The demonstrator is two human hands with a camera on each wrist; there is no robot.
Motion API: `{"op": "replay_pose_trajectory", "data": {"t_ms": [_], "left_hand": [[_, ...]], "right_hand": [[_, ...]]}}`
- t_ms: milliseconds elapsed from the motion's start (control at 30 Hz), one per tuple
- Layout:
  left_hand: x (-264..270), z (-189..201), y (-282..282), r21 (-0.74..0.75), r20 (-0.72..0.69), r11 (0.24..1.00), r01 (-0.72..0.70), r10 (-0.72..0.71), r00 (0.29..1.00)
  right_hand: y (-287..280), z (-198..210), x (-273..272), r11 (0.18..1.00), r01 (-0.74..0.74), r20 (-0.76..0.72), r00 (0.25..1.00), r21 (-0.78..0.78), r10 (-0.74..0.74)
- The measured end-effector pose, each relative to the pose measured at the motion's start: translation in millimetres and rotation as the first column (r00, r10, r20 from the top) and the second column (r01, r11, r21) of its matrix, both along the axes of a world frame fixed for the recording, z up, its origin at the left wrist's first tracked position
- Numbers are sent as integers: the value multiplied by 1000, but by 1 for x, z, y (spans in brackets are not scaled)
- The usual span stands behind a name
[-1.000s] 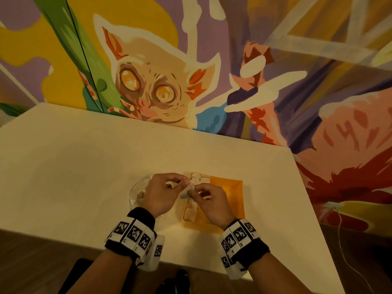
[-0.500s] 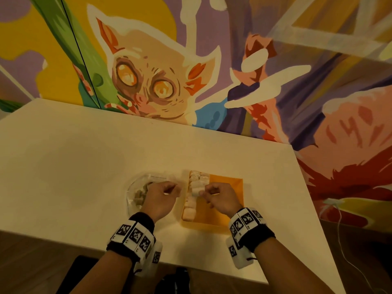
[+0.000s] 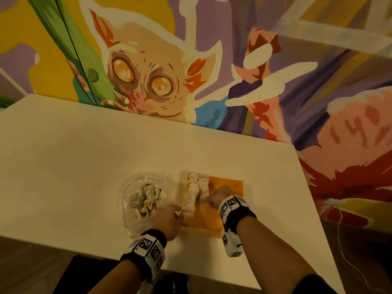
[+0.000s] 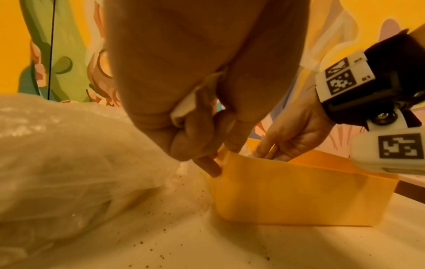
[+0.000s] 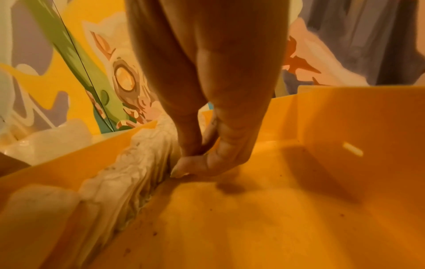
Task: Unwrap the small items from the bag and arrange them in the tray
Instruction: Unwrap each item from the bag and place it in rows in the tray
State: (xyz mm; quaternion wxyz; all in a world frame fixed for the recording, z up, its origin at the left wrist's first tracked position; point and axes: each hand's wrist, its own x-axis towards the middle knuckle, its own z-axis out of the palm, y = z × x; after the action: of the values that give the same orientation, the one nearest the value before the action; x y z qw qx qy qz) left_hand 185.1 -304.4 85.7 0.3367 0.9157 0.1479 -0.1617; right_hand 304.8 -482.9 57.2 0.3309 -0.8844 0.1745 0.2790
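Beside tray [image 3: 224, 183] row [image 5: 128, 174], fingers [image 5: 195, 163].

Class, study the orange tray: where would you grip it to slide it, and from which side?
Grip the orange tray by its bare right wall, from the right. That upright rim is thin enough to pinch, while pale small items line the left wall and the bag crowds that side.

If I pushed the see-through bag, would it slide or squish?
Probably squish: the clear bag looks thin, crinkled and slumped over the loose small items inside. It likely weighs little, so it might also scoot across the smooth table.
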Motion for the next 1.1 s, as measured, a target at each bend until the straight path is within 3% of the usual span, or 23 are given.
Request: {"op": "replay_pose_trajectory", "data": {"t_ms": [67,200,400,600,833,900,1000,1100], "left_hand": [[1,-3,0,15,-2,1000,5,-5,1000],[3,-7,1,23,-26,1000,7,-7,1000],[5,-12,5,1,-61,1000,23,-23,998],[6,-21,5,-35,-110,999,-2,-2,994],[9,-18,5,-21,-148,999,33,-36,988],[8,-16,5,-12,-135,999,40,-42,990],[5,-5,5,-64,-35,998,-30,27,999],[2,8,9,-203,98,975,-96,117,988]], "right_hand": [[3,-16,8,1000,-13,-45,999,-23,12],[16,9,3,999,-28,-54,998,-24,26],[22,4,11,999,16,-73,997,51,-12],[25,3,11,998,12,18,1000,-68,-10],[23,4,12,1000,-3,42,999,10,3],[20,3,12,996,-39,49,998,81,35],[14,4,10,998,-39,9,999,50,39],[11,17,1,999,9,72,997,49,-13]]}}
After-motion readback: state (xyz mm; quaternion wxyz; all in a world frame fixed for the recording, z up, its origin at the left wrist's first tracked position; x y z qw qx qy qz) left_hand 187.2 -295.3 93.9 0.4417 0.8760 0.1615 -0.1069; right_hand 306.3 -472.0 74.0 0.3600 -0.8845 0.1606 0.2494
